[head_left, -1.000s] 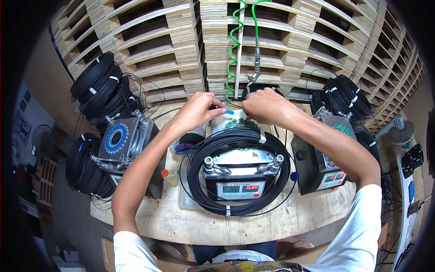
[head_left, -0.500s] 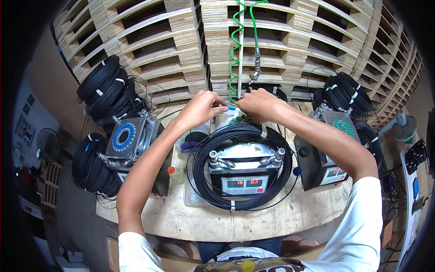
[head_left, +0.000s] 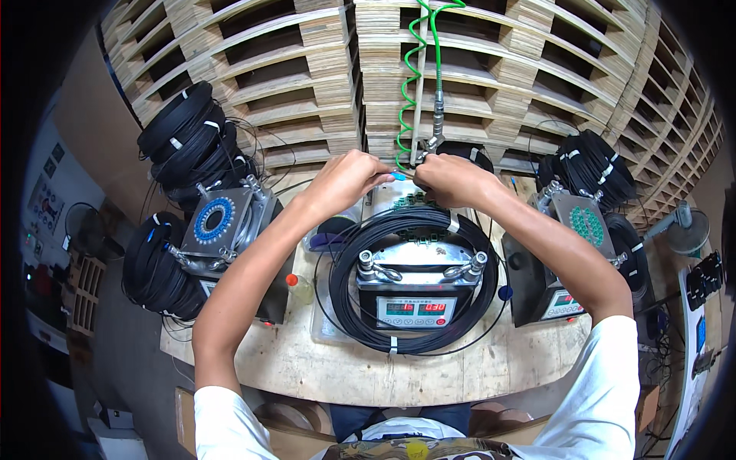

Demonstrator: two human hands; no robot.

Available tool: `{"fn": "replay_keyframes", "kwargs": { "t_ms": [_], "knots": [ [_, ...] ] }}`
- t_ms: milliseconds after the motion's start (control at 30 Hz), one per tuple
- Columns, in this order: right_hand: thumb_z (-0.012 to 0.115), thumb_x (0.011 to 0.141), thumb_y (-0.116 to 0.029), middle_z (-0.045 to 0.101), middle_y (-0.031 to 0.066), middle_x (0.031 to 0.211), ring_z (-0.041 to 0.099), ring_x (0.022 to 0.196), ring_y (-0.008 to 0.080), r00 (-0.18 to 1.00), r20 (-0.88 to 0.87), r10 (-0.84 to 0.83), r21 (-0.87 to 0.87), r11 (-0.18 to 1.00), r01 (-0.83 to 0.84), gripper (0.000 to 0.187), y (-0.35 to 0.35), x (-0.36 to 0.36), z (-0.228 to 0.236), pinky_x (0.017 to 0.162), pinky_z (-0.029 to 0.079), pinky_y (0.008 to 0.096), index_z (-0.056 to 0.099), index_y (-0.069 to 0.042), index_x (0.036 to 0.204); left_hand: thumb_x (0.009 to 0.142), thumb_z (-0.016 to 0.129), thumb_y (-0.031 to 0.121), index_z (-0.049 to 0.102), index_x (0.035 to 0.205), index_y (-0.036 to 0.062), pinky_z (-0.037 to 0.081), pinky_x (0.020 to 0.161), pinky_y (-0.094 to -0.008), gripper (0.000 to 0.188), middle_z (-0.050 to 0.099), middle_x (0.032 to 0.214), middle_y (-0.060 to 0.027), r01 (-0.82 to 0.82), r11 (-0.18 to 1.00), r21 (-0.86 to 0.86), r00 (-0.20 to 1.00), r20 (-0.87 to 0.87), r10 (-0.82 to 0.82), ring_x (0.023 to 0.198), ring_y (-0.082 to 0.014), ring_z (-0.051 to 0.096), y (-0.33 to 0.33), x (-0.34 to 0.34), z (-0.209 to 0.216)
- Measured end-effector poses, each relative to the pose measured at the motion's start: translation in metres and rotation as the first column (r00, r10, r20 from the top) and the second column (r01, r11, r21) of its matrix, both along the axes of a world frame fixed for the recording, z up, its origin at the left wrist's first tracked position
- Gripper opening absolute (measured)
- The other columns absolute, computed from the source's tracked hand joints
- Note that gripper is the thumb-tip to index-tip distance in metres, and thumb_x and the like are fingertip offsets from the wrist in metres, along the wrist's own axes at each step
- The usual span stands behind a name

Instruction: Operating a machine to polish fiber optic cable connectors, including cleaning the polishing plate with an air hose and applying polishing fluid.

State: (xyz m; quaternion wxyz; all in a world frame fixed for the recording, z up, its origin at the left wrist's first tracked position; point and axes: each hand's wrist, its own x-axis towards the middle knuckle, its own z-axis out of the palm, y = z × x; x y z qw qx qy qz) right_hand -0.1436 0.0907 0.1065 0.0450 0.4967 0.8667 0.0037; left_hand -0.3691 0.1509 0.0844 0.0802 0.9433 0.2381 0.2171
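Note:
My left hand (head_left: 346, 179) and my right hand (head_left: 451, 178) meet above the far side of the middle machine (head_left: 415, 282), a metal box with a small lit display on its front. Between their fingertips they pinch a small blue connector (head_left: 399, 175). A coil of thin black cable (head_left: 360, 284) lies looped around the machine. Below my fingers sits a row of green ports (head_left: 414, 202) on the machine's top.
A similar machine with a blue ring of ports (head_left: 215, 222) stands left, another with green ports (head_left: 586, 230) right, both hung with black cable bundles. A green spiral hose (head_left: 410, 77) hangs ahead. Stacked wooden pallets (head_left: 291, 61) form the back wall. The wooden bench (head_left: 345, 368) has a rounded near edge.
Both hands have stayed together over the machine's far side, shifting slightly as the fingers work the small blue connector. The view has tilted a little.

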Motion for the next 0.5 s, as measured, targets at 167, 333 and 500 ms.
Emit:
{"fn": "replay_keyframes", "kwargs": {
  "t_ms": [167,333,500],
  "knots": [
    [0.077,0.078,-0.011,0.070,0.0200,0.082,0.069,0.085,0.0387,0.973,-0.230,0.017,-0.047,0.998,-0.029,0.016,0.012,0.022,-0.023,0.071,0.052,0.0471,0.071,0.001,0.088,0.092,0.071,0.022,0.075,0.103,0.0049,0.052,0.070,-0.0490,0.020,0.068,0.081,-0.0220,-0.063,0.995,-0.082,0.997,0.037,0.066,0.081,-0.0420,0.066,-0.011,0.010,0.009],
    [0.078,0.080,-0.013,0.071,0.0195,0.081,0.069,0.082,0.0382,0.975,-0.221,0.021,-0.031,0.999,-0.029,0.019,0.011,0.021,-0.022,0.071,0.053,0.0456,0.072,0.002,0.091,0.089,0.073,0.017,0.075,0.099,0.0044,0.055,0.074,-0.0472,0.017,0.071,0.088,-0.0201,0.015,0.999,-0.029,1.000,-0.010,-0.015,0.086,-0.0393,0.069,-0.003,0.011,0.006],
    [0.078,0.082,-0.012,0.072,0.0211,0.088,0.071,0.089,0.0386,0.940,-0.339,-0.039,-0.028,0.999,0.031,0.021,-0.001,0.031,-0.028,0.077,0.056,0.0454,0.072,0.001,0.097,0.083,0.074,0.011,0.074,0.095,0.0017,0.056,0.080,-0.0441,0.015,0.070,0.090,-0.0170,0.074,0.997,0.028,0.967,-0.247,-0.065,0.090,-0.0363,0.069,0.000,0.029,0.010]
  ]
}}
